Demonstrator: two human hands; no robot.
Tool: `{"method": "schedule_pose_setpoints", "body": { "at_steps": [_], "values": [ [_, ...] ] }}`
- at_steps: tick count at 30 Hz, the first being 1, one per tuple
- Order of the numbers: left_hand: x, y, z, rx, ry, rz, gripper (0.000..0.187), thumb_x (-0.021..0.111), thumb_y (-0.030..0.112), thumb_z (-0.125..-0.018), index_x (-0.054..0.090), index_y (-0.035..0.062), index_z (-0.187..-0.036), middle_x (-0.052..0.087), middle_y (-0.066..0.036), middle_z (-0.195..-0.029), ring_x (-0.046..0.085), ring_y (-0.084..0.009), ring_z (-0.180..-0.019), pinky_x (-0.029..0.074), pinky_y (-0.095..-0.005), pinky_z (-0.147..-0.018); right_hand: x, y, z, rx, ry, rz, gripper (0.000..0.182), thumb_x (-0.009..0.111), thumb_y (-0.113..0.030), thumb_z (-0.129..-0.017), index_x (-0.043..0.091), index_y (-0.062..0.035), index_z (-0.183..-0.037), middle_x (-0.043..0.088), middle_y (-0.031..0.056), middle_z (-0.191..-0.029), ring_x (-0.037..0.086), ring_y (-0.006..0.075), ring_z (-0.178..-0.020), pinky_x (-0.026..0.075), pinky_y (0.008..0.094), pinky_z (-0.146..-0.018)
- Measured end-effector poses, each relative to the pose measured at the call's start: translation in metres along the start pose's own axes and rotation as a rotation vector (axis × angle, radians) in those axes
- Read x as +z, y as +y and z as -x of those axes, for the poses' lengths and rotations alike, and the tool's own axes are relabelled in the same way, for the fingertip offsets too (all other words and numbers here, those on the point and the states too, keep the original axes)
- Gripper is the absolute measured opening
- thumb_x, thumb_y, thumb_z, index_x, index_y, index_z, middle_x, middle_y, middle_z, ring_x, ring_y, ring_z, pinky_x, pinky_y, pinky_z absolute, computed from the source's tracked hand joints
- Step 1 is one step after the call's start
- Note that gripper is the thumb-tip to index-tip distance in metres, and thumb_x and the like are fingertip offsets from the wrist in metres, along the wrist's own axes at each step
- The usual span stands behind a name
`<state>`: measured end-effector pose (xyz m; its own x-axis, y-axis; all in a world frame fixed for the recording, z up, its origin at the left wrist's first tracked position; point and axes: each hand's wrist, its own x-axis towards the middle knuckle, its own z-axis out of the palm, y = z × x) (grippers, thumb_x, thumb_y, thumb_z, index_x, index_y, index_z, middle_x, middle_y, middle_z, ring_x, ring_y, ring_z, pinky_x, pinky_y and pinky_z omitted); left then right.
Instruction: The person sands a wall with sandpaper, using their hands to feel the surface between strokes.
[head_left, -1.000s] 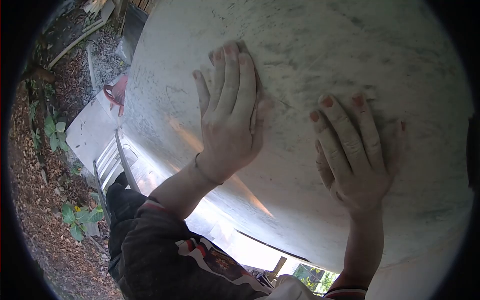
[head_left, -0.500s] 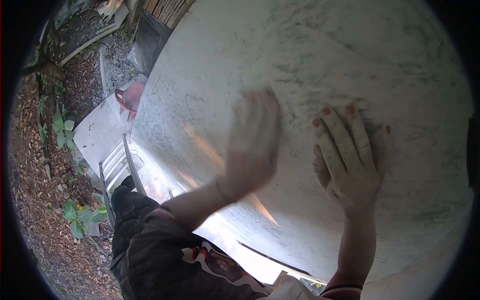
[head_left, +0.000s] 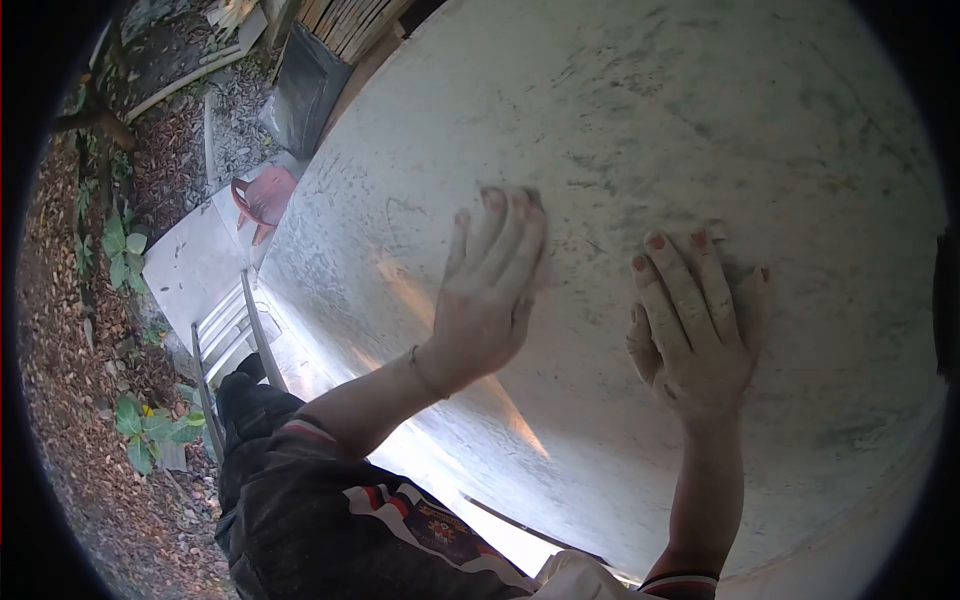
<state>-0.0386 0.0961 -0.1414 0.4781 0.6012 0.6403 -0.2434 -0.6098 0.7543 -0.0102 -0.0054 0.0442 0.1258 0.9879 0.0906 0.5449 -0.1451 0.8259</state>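
My left hand (head_left: 487, 300) lies flat on a large white curved surface (head_left: 700, 110) marked with grey scuffs. A thin dark sheet shows at its fingertips (head_left: 532, 197), pressed between the fingers and the surface. My right hand (head_left: 695, 325) rests palm-down on the same surface a little to the right, fingers spread and nothing clearly in it. Both forearms reach up from dark sleeves with red and white trim (head_left: 330, 500).
A metal ladder (head_left: 225, 345) stands below me against the curved surface. Far below are ground covered with dry leaves and plants (head_left: 70, 380), a pink plastic chair (head_left: 262, 197), a pale flat slab (head_left: 190, 265) and wooden planks (head_left: 335, 20).
My left hand has slid down and to the right across the surface, ending closer to my right hand. The right hand has stayed almost where it was.
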Motion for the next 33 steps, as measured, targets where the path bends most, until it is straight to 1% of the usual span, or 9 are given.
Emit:
{"method": "schedule_pose_setpoints", "body": {
  "at_steps": [7, 13, 16, 18, 23, 24, 27, 30, 33],
  "values": [
    [-0.010, -0.064, -0.055, -0.068, 0.209, 0.024, 0.050, 0.039, 0.023, -0.097, 0.032, -0.0048, -0.138, 0.034, -0.023, -0.142, 0.027, -0.0387, -0.134, 0.022, -0.0539, -0.107, -0.001, 0.002, 0.001, -0.028, 0.021, 0.013, 0.021, 0.053, -0.026, -0.089, 0.068, -0.0210, -0.103, 0.059, -0.0059, -0.122, 0.049, 0.0163, -0.122, 0.020, 0.0498, -0.111],
    [-0.008, -0.022, 0.004, 0.110, -0.065, 0.034, 0.047, 0.035, 0.018, -0.096, 0.033, -0.0042, -0.137, 0.036, -0.023, -0.140, 0.029, -0.0388, -0.133, 0.020, -0.0592, -0.106, 0.002, -0.001, 0.000, -0.028, 0.035, 0.015, 0.021, 0.053, -0.026, -0.089, 0.068, -0.0204, -0.102, 0.060, -0.0057, -0.122, 0.049, 0.0165, -0.122, 0.020, 0.0499, -0.111],
    [-0.006, -0.069, -0.037, -0.004, 0.151, -0.146, 0.048, 0.033, 0.019, -0.096, 0.032, -0.0046, -0.138, 0.037, -0.025, -0.139, 0.030, -0.0396, -0.132, 0.023, -0.0561, -0.106, 0.002, -0.001, -0.001, -0.027, 0.034, 0.018, 0.020, 0.053, -0.025, -0.088, 0.068, -0.0205, -0.102, 0.060, -0.0060, -0.121, 0.049, 0.0159, -0.122, 0.020, 0.0510, -0.111],
    [-0.021, -0.097, -0.066, -0.177, 0.261, 0.047, 0.050, 0.036, 0.023, -0.097, 0.029, -0.0036, -0.139, 0.035, -0.025, -0.140, 0.030, -0.0405, -0.132, 0.026, -0.0497, -0.107, 0.001, -0.002, -0.003, -0.008, 0.040, 0.005, 0.020, 0.055, -0.024, -0.086, 0.068, -0.0213, -0.100, 0.060, -0.0068, -0.121, 0.049, 0.0139, -0.121, 0.022, 0.0547, -0.109],
    [-0.012, -0.076, -0.019, -0.203, 0.123, 0.136, 0.052, 0.037, 0.022, -0.096, 0.026, -0.0043, -0.140, 0.028, -0.024, -0.144, 0.026, -0.0396, -0.134, 0.022, -0.0487, -0.109, 0.003, -0.002, 0.000, 0.011, 0.045, 0.004, 0.019, 0.056, -0.023, -0.084, 0.068, -0.0222, -0.099, 0.060, -0.0079, -0.120, 0.049, 0.0122, -0.121, 0.024, 0.0566, -0.107],
    [-0.009, -0.055, -0.005, -0.129, 0.075, 0.100, 0.050, 0.038, 0.014, -0.095, 0.026, -0.0063, -0.139, 0.032, -0.025, -0.142, 0.026, -0.0368, -0.135, 0.021, -0.0424, -0.110, 0.003, -0.001, 0.000, 0.003, 0.044, 0.013, 0.019, 0.056, -0.022, -0.084, 0.068, -0.0223, -0.099, 0.060, -0.0081, -0.120, 0.049, 0.0123, -0.121, 0.024, 0.0564, -0.107],
    [-0.011, -0.043, 0.007, -0.031, -0.048, 0.126, 0.050, 0.039, 0.019, -0.096, 0.029, -0.0064, -0.138, 0.032, -0.025, -0.142, 0.025, -0.0409, -0.135, 0.022, -0.0519, -0.108, 0.004, -0.002, -0.003, -0.017, 0.049, 0.009, 0.020, 0.053, -0.022, -0.088, 0.068, -0.0205, -0.101, 0.059, -0.0064, -0.122, 0.049, 0.0147, -0.122, 0.022, 0.0524, -0.109],
    [-0.008, -0.080, -0.034, -0.179, 0.215, 0.080, 0.046, 0.035, 0.011, -0.096, 0.029, -0.0085, -0.137, 0.033, -0.026, -0.141, 0.028, -0.0394, -0.134, 0.023, -0.0466, -0.108, 0.002, -0.003, -0.001, -0.002, 0.041, 0.009, 0.019, 0.054, -0.022, -0.086, 0.067, -0.0212, -0.099, 0.059, -0.0075, -0.121, 0.048, 0.0130, -0.122, 0.023, 0.0533, -0.109],
    [-0.002, -0.096, -0.047, -0.239, 0.348, 0.171, 0.049, 0.037, 0.019, -0.096, 0.031, -0.0063, -0.137, 0.032, -0.027, -0.141, 0.026, -0.0435, -0.133, 0.022, -0.0529, -0.107, 0.001, -0.003, 0.002, 0.012, 0.053, 0.010, 0.019, 0.054, -0.022, -0.085, 0.067, -0.0217, -0.098, 0.059, -0.0081, -0.120, 0.048, 0.0114, -0.121, 0.024, 0.0544, -0.108]
  ]
}}
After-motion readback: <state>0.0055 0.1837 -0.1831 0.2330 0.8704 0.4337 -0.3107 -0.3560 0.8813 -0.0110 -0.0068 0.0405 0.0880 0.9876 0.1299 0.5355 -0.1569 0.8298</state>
